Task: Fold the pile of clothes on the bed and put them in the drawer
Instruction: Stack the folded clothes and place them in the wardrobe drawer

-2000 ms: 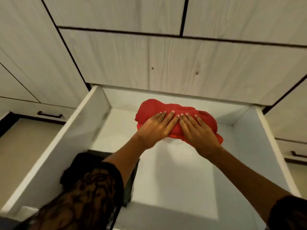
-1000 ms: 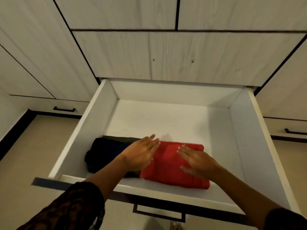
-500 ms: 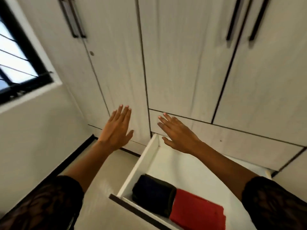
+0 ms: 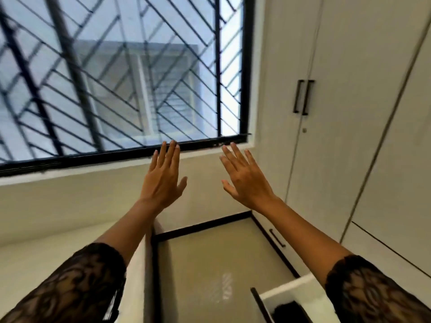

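- The left hand (image 4: 163,180) and right hand (image 4: 247,183) are raised, fingers spread, holding nothing.
- Judged step: fetching the next garment. It is advisable to fold it flat and compact, so it sits beside what is stored.
- The drawer (image 4: 288,291) stands open at low right, with only a corner in frame.
- Contents: a dark garment (image 4: 289,311) in that corner, apparently folded. The rest is cut off.
- No other clothes are in view.

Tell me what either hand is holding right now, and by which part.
Nothing is held. The left hand and right hand are both up in the air, fingers straight and empty.
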`<state>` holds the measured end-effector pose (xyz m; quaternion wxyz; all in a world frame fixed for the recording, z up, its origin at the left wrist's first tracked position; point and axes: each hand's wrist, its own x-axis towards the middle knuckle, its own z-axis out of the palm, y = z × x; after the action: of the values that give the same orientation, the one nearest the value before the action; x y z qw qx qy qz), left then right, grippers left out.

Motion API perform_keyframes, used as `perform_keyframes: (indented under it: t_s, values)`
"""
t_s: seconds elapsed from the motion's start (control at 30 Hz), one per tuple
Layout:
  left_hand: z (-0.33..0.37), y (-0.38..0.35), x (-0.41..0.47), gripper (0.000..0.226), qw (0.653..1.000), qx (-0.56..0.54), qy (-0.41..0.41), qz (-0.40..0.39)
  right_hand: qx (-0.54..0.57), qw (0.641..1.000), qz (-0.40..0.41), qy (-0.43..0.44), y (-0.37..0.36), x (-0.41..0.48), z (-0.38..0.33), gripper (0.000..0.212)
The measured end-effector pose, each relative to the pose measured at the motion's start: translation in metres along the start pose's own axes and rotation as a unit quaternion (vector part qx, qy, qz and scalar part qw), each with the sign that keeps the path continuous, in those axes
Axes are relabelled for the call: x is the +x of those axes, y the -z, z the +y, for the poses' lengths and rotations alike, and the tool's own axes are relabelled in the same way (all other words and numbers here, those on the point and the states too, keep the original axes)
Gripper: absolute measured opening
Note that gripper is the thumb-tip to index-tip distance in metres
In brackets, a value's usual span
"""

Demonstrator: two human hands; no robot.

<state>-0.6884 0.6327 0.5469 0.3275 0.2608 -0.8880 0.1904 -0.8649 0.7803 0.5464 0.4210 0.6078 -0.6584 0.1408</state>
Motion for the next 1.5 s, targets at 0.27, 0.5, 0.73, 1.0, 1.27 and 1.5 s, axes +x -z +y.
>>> perform_keyframes:
  t_s: [0.27,0.5,0.73,1.0,1.27,1.5]
  values:
    - [-0.16,0.059,-0.104,0.082,0.979,0.133,0.155,-0.003,0.132,0.981,0.083,0.115,-0.034,0.107,-0.164,0.072]
    - [-0.263,0.066,-0.188,0.089,0.939,0.21,0.265,-0.052,0.171,0.947,0.1,0.252,-0.095,0.162,-0.3,0.072]
    - [-0.327,0.018,-0.266,0.091,0.908,0.227,0.329,-0.127,0.182,0.915,0.04,0.358,-0.18,0.173,-0.4,0.079]
    - [-0.345,-0.063,-0.331,0.088,0.879,0.216,0.383,-0.181,0.226,0.845,0.035,0.483,-0.278,0.164,-0.471,0.078]
    - [-0.312,-0.226,-0.384,0.092,0.831,0.19,0.48,-0.207,0.259,0.747,-0.011,0.612,-0.427,0.11,-0.526,0.099]
    - [-0.265,-0.398,-0.448,0.113,0.787,0.158,0.544,-0.246,0.312,0.721,-0.034,0.618,-0.577,0.019,-0.571,0.104]
